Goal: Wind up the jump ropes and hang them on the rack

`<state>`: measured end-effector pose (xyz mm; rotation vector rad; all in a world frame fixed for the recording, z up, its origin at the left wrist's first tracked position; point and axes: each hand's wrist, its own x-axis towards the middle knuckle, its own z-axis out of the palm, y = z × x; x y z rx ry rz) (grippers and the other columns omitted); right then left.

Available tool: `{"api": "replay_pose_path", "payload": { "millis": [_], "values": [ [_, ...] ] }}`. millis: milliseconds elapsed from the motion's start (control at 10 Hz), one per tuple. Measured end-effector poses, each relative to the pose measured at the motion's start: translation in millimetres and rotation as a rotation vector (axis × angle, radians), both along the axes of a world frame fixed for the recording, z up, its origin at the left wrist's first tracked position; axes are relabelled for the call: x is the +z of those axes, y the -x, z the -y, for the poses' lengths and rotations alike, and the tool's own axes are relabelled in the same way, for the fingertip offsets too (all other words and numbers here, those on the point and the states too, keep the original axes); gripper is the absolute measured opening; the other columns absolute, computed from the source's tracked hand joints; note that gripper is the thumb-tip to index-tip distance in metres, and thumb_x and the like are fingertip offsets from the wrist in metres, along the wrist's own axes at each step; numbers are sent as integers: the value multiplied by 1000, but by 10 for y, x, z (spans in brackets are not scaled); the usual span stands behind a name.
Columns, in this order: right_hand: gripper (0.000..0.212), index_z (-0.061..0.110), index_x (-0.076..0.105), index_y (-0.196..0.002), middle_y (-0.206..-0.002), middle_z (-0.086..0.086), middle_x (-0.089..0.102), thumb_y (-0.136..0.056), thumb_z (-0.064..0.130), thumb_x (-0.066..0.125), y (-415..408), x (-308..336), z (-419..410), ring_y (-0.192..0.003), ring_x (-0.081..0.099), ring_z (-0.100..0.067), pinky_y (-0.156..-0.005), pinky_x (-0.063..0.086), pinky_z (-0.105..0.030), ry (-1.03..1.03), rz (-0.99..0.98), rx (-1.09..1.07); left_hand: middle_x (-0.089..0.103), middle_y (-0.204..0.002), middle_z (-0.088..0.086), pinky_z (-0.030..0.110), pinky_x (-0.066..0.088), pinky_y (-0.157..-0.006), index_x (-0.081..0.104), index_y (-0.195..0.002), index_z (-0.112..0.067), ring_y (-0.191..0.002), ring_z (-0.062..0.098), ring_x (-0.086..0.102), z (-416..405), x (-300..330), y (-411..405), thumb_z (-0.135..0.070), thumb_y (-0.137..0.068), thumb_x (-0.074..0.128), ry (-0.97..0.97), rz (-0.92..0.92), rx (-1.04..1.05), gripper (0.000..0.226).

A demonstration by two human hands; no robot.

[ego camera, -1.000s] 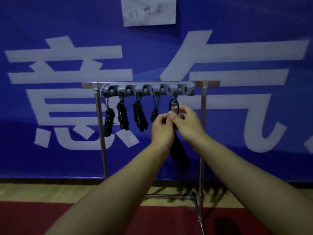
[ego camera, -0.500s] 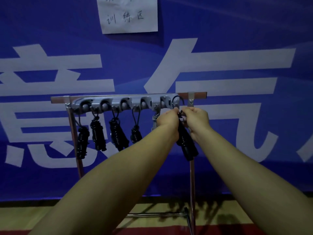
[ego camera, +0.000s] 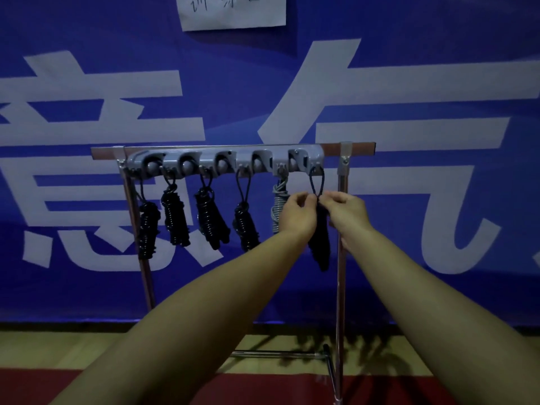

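A grey hook bar (ego camera: 225, 163) sits on a metal rack (ego camera: 340, 258) in front of me. Several wound black jump ropes (ego camera: 175, 217) hang from its hooks, and a grey one (ego camera: 279, 200) hangs near the right end. At the rightmost hook a wound black rope (ego camera: 320, 247) hangs by its loop (ego camera: 317, 181). My left hand (ego camera: 298, 213) and my right hand (ego camera: 344, 211) pinch this rope just below the loop, one on each side. The rope's upper bundle is hidden between my hands.
A blue banner with large white characters (ego camera: 380, 112) covers the wall behind the rack, with a white paper sign (ego camera: 233, 10) at the top. The rack's base bar (ego camera: 277, 353) rests on a wooden floor, with red matting (ego camera: 263, 387) nearer me.
The loop went from below the hook bar up onto the rightmost hook. Both hands then dropped a little with the rope, and its loop now hangs stretched from the hook.
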<state>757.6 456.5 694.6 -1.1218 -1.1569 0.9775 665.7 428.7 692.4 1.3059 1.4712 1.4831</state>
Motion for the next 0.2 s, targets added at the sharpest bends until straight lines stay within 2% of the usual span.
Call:
{"api": "replay_pose_path", "payload": {
  "millis": [100,200],
  "values": [
    [26,18,65,-118,-110,2,64,-92,14,63,-49,22,125,-100,61,-16,-85,52,-29,-84,139,-92,47,-148,-2,36,40,-108,41,-147,-21,-131,22,48,134,-16,79,-38,-104,44,-5,-132,-11,46],
    [17,16,66,-105,-101,-2,64,-95,8,55,-86,152,315,-81,58,-12,-66,48,-24,-79,208,-9,54,-138,1,36,46,-94,49,-139,-21,-112,21,56,313,-38,189,-34,-105,44,-38,-199,-3,37]
  ]
}}
